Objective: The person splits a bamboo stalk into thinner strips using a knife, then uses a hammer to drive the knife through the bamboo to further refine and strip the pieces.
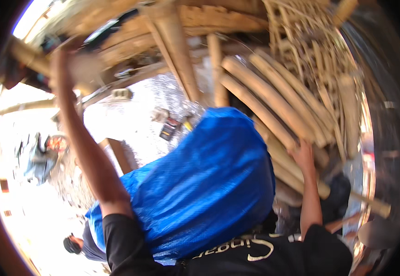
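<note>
on bamboo poles [273, 99], right-hand fingers [304, 152] flat

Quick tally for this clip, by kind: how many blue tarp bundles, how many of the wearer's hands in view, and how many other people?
Blue tarp bundle: 1
Wearer's hands: 2, left hand on a bamboo pole, right hand on the stacked bamboo poles
Other person: 1
Total: 4

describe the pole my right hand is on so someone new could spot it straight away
Start at the big blue tarp bundle in the middle of the view, then look to its right at the stack of slanted bamboo poles. The right hand rests on one pole low in that stack, beside the bundle's edge. Unlike the poles above it, it runs down under the hand toward the lower right.
</note>
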The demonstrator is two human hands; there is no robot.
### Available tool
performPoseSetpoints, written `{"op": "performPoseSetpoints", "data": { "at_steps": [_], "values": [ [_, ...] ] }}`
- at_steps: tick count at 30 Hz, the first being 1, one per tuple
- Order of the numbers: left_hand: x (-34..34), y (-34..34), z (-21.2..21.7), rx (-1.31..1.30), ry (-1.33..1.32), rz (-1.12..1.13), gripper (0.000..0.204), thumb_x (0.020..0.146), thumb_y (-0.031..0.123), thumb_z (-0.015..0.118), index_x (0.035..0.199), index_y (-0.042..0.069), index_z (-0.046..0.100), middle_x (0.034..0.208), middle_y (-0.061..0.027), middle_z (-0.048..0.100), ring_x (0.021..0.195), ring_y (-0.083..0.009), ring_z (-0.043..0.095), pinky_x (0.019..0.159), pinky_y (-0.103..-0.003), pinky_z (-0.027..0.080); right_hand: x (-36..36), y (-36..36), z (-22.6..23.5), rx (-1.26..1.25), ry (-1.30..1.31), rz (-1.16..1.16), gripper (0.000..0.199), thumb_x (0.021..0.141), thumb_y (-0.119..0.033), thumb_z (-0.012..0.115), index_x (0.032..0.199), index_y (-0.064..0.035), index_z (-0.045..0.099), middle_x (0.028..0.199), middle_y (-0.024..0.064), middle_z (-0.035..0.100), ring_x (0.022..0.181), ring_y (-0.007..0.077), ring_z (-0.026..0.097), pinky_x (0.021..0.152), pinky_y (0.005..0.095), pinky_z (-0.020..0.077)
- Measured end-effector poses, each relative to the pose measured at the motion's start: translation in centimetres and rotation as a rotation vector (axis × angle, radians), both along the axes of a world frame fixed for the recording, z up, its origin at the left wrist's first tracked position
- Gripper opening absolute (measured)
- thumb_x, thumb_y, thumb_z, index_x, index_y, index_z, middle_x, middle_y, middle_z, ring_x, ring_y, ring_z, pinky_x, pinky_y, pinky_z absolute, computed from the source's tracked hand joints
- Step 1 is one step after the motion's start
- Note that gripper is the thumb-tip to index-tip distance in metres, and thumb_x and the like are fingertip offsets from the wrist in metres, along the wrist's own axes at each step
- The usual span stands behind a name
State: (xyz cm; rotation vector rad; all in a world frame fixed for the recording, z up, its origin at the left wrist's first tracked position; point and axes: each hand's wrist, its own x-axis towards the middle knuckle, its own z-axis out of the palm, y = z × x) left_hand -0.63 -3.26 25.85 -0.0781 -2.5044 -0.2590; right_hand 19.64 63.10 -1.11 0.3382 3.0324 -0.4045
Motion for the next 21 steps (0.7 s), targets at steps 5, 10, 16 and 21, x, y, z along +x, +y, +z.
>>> {"op": "performPoseSetpoints", "data": {
  "at_steps": [5, 10, 16, 21],
  "values": [
    [1.9, 3.7, 2.7, -0.027, -0.104, 0.12, 0.044, 0.067, 0.035, 0.082, 0.107, 0.017, 0.078, 0.086, -0.0145, 0.073, 0.087, -0.0345, 0.07, 0.082, -0.043, 0.056, 2.1, -1.6, 3.4, -0.275, -0.135, -0.028, 0.068, 0.081, -0.037, 0.081, 0.126, 0.0066, 0.054, 0.112, 0.0243, 0.068, 0.104, 0.0361, 0.066, 0.092, 0.0466, 0.0508],
    [2.7, 4.8, 4.8, -0.219, -0.077, -0.048, 0.027, 0.069, 0.029, 0.078, 0.092, 0.014, 0.077, 0.078, -0.0142, 0.071, 0.079, -0.0329, 0.07, 0.077, -0.045, 0.055, 4.5, -7.6, 16.6, -0.625, -0.381, -0.08, 0.058, 0.079, -0.019, 0.083, 0.123, 0.0046, 0.054, 0.096, 0.0119, 0.068, 0.077, 0.0174, 0.067, 0.068, 0.0319, 0.0549],
    [2.8, 7.6, 5.1, -0.517, -0.017, -0.055, 0.025, 0.068, 0.033, 0.077, 0.081, 0.012, 0.077, 0.078, -0.0127, 0.071, 0.079, -0.0337, 0.071, 0.077, -0.043, 0.058, 5.0, -14.8, 28.4, -0.907, 0.221, -0.106, 0.05, 0.084, -0.015, 0.074, 0.123, 0.0045, 0.051, 0.083, 0.0112, 0.062, 0.063, 0.0162, 0.062, 0.058, 0.0305, 0.0516],
    [2.5, 8.4, 5.9, -0.479, -0.012, -0.041, 0.026, 0.069, 0.031, 0.076, 0.084, 0.01, 0.076, 0.085, -0.0133, 0.072, 0.084, -0.0341, 0.072, 0.078, -0.043, 0.058, 0.7, -22.5, 36.1, -1.006, 0.716, 0.15, 0.043, 0.089, -0.021, 0.071, 0.119, 0.0032, 0.052, 0.073, 0.0097, 0.061, 0.057, 0.0147, 0.059, 0.053, 0.0278, 0.0468]
  ]
}}
